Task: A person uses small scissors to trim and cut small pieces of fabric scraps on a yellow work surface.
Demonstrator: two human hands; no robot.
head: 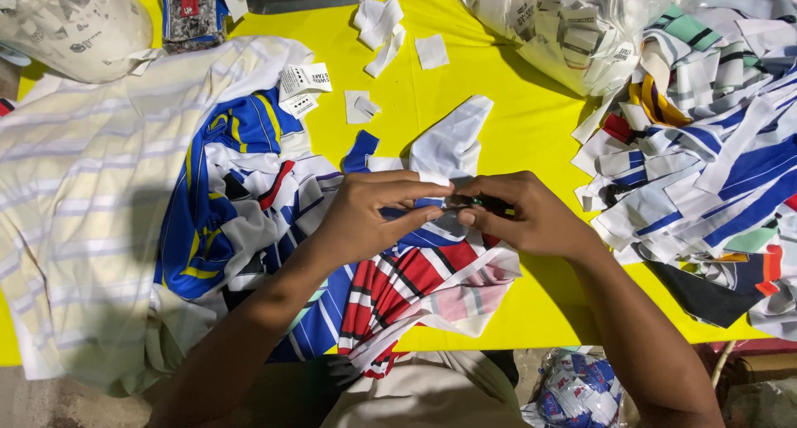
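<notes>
Striped red, white and blue garment (415, 283), crumpled at frame centre; both hands (452, 216) pinching its edge on yellow bench (506, 121).

Garment pile (706, 146) lies right of shirt (83, 187) on table (515, 112).

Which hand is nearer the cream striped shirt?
Left. The left hand is just right of the cream striped shirt; the right hand lies farther right.
</notes>
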